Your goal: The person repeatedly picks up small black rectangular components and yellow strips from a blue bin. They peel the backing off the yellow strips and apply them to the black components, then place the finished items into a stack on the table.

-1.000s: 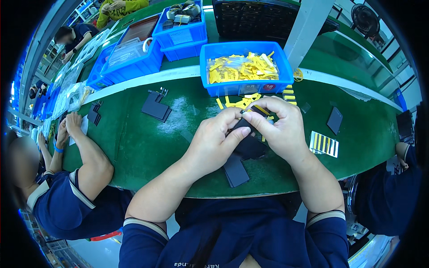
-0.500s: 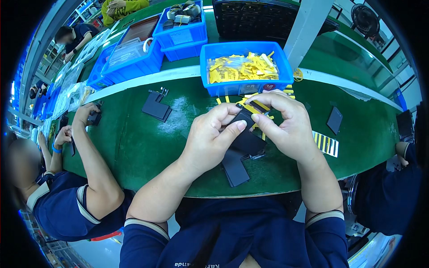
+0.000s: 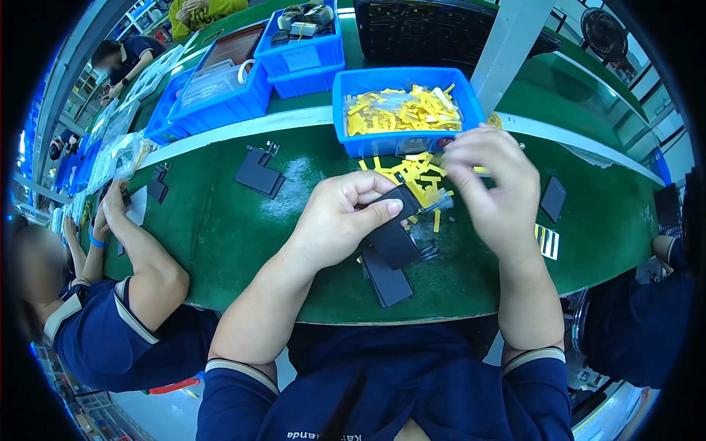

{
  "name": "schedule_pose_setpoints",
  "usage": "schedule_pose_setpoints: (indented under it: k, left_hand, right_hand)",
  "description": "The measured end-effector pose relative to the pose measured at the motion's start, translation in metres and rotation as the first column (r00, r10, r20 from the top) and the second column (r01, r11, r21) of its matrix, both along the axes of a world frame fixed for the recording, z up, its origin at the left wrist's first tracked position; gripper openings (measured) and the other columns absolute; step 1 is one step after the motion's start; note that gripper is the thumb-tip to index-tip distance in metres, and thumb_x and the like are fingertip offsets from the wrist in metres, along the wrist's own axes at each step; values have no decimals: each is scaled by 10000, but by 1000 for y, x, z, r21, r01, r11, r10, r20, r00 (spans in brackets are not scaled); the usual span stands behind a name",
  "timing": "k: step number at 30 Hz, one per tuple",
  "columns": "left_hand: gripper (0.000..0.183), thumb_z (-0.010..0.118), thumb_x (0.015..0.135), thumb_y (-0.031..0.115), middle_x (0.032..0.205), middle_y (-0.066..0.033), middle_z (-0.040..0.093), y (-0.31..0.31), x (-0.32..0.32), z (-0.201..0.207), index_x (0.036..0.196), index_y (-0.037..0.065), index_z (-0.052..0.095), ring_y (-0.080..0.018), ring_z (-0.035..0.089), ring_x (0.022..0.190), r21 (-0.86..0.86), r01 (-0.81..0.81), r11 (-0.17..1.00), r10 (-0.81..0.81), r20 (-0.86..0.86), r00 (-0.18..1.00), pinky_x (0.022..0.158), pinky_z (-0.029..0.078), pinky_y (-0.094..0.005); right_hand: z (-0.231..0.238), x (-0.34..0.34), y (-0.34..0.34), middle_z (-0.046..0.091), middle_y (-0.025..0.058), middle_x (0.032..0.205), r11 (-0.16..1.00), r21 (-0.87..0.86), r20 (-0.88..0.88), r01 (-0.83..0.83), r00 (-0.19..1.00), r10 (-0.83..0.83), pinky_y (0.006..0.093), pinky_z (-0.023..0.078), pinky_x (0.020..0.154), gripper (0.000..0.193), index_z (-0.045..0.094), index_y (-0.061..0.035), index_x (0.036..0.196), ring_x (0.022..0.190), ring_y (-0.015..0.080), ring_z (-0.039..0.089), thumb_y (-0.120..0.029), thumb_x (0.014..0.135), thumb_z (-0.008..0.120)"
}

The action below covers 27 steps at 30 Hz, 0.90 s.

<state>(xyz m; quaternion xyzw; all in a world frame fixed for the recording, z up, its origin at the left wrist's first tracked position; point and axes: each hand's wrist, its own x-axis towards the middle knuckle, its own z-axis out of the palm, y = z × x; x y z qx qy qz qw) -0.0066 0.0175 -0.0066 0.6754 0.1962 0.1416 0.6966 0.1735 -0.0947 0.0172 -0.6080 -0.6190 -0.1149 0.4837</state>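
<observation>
My left hand (image 3: 342, 217) grips a flat black L-shaped pack (image 3: 398, 244), thumb on top and fingers curled beneath. The pack tilts over a second black pack (image 3: 390, 285) lying near the table's front edge. To the right, my right hand (image 3: 496, 176) is raised apart from the pack, its curled fingers smeared by motion. Whether anything is in those fingers cannot be made out. Loose yellow strips (image 3: 423, 167) lie scattered on the table just beyond the held pack.
A blue bin (image 3: 408, 143) of yellow strips stands behind my hands. Another black pack (image 3: 259, 175) lies left, and a black piece (image 3: 552, 198) right, near a yellow-striped sheet (image 3: 547, 242). Stacked blue bins (image 3: 220, 106) stand at back left. A co-worker (image 3: 140, 250) works on my left.
My right hand has left the pack, moving right and up. My left hand keeps its hold on it, and the pack has tilted. The co-worker's hands have moved down and left.
</observation>
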Motion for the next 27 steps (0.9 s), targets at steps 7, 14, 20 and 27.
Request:
schedule_pose_setpoints:
  k: [7,14,20,27]
  left_hand:
    - [150,615,869,38,962,-72,640,-10,8,-6,998,-26,572,-95,602,847,154,-198,968,141,317,938,757,494,-239]
    - [166,666,836,59,951,-66,620,-12,9,-11,969,-20,605,-101,610,816,-77,-290,954,299,302,905,701,512,-235]
    - [168,679,822,68,904,-79,616,-15,12,-18,948,-15,605,-114,617,793,187,-385,904,305,351,885,675,515,-245]
    - [195,711,745,56,850,-131,627,-19,11,-9,899,2,604,-269,629,758,646,-468,603,240,413,879,644,507,-326]
  right_hand:
    - [-12,-4,0,604,20,754,808,-298,-826,-508,562,49,251,459,655,117,638,2,862,703,93,562,-49,760,665]
    - [-3,-16,0,603,123,1015,995,88,17,55,998,-57,367,453,851,235,655,-39,905,972,294,581,14,676,661]
    - [-13,-38,2,588,108,1075,997,63,179,35,983,-46,525,339,986,299,648,-59,941,1057,335,546,-41,651,721]
    - [-5,-31,-2,612,66,827,1000,9,56,-30,998,29,515,348,983,184,637,-70,833,941,283,581,-58,675,730]
